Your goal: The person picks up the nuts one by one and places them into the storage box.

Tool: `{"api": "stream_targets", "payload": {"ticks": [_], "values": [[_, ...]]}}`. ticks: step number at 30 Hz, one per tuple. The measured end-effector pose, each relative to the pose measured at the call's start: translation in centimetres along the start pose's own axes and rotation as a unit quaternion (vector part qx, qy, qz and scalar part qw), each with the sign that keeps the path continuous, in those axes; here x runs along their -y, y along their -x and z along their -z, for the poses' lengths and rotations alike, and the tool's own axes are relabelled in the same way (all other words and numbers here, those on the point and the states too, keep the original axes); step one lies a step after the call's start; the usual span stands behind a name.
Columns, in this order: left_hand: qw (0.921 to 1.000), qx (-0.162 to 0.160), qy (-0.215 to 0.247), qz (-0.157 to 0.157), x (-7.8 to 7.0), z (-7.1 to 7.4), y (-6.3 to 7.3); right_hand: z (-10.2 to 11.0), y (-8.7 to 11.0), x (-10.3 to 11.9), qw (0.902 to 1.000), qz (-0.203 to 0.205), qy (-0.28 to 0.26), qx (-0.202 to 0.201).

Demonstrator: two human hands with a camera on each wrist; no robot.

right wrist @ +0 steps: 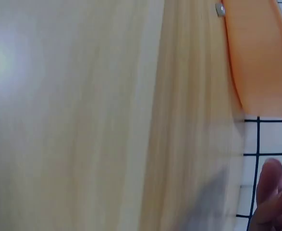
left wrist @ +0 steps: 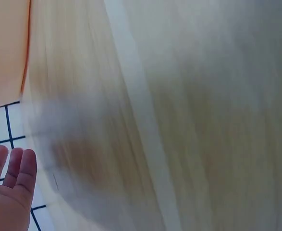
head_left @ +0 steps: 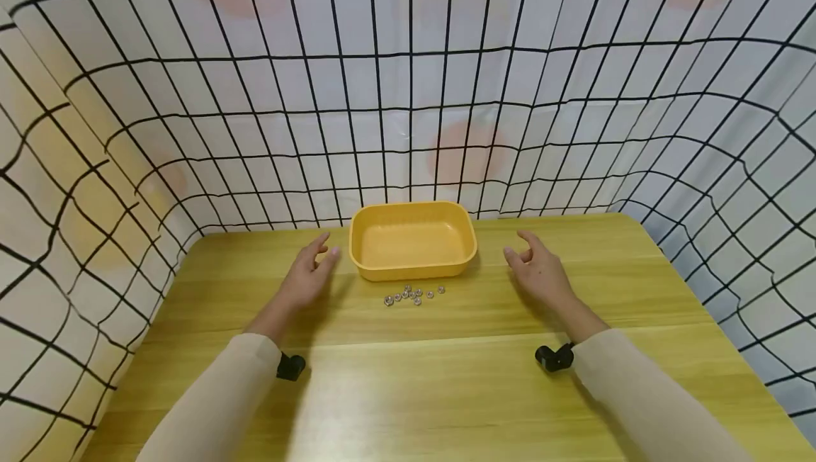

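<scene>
A yellow rectangular plastic tray [head_left: 417, 271] stands at the table's back edge. In front of it lie several small silvery metal nuts [head_left: 417, 300], most of them in a loose cluster. My left hand [head_left: 308, 276] is held to the left of the tray, fingers relaxed and nothing in them. On the other side my right hand [head_left: 543, 274] hovers with loosely bent fingers, apart from the tray and holding nothing. One nut [right wrist: 220, 9] shows beside the tray wall [right wrist: 258, 57] in the right wrist view. The left wrist view catches part of the left hand's fingers [left wrist: 25, 168].
The wooden table [head_left: 408, 391] has a pale seam across it. A black wire grid [head_left: 411, 111] backed by white cloth with faint coloured spots rises behind the table and along both sides. Black wrist cameras [head_left: 554, 358] sit at both sleeve cuffs.
</scene>
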State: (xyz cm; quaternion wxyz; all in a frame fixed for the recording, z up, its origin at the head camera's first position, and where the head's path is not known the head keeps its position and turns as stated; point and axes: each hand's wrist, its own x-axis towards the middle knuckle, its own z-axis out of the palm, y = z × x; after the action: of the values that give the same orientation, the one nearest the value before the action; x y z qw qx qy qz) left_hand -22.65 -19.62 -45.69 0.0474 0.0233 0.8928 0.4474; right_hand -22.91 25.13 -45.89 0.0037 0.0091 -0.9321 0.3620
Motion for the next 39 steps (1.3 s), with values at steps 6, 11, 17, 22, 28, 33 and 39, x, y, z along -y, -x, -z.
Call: {"api": "stream_targets", "payload": {"ticks": [6,11,17,22,28,33,39], "values": [[0.9979,0.006,0.056,0.032,-0.3,-0.9,-0.1,-0.8,0.8,0.7,0.9902,-0.029,-0.130,0.044],[0.9948,-0.010,0.090,0.046,-0.7,-1.6,-0.5,-1.7,1.2,1.7,0.9844,-0.027,-0.167,0.048],[0.9918,-0.009,0.115,0.055,-0.8,-2.6,-0.5,-3.0,1.8,2.3,0.9822,-0.028,-0.179,0.049],[0.9912,-0.015,0.124,0.045,-0.9,-2.9,-0.4,-3.9,2.2,2.7,0.9784,-0.029,-0.197,0.054],[0.9916,-0.014,0.122,0.041,-0.8,-3.3,-0.5,-4.5,2.6,3.3,0.9766,-0.034,-0.204,0.057],[0.9911,-0.014,0.126,0.040,-0.8,-3.4,-0.5,-5.0,3.0,3.5,0.9754,-0.044,-0.207,0.061],[0.9903,-0.015,0.133,0.040,-0.8,-3.7,-0.7,-5.8,3.2,3.6,0.9666,-0.061,-0.237,0.075]]}}
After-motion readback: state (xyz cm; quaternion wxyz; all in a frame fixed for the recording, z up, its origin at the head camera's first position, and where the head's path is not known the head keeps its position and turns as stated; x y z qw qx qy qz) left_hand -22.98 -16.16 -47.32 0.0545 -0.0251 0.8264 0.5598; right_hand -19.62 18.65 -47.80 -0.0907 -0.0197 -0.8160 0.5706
